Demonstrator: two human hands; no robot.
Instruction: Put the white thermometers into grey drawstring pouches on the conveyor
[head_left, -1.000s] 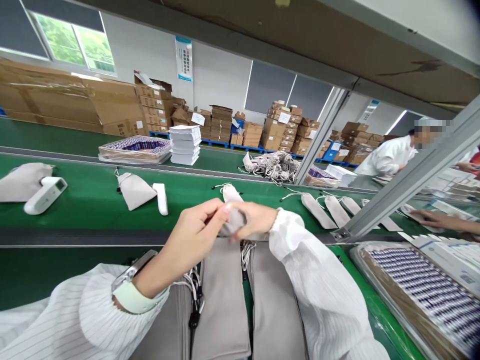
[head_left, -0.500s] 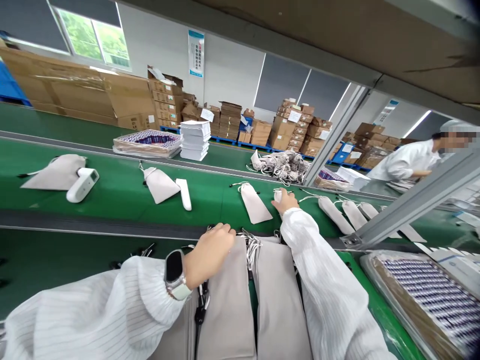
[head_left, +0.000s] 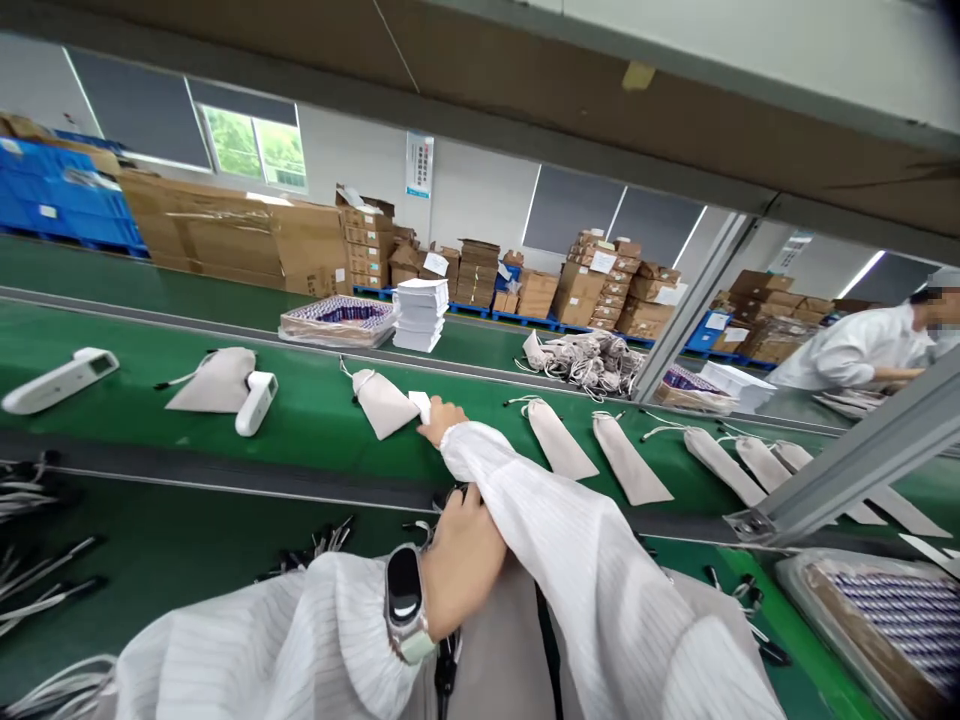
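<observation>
The white device (head_left: 420, 405) at mid-frame lay under my right hand (head_left: 442, 420), fingers closing on it, left hand (head_left: 461, 570) flat on stacked pouches (head_left: 495, 650); I judged a firm end-grip best.

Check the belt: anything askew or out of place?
One white device at the far left lies alone, with no grey pouch beside it, unlike the other device beside its pouch. The right hand touches a third by another pouch. No spills or damage.

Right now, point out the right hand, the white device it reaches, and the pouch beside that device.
right hand (head_left: 442, 416), head view, on the knuckles.
white device (head_left: 421, 404), head view, on its exposed end.
pouch (head_left: 382, 402), head view, on the fabric middle.
</observation>
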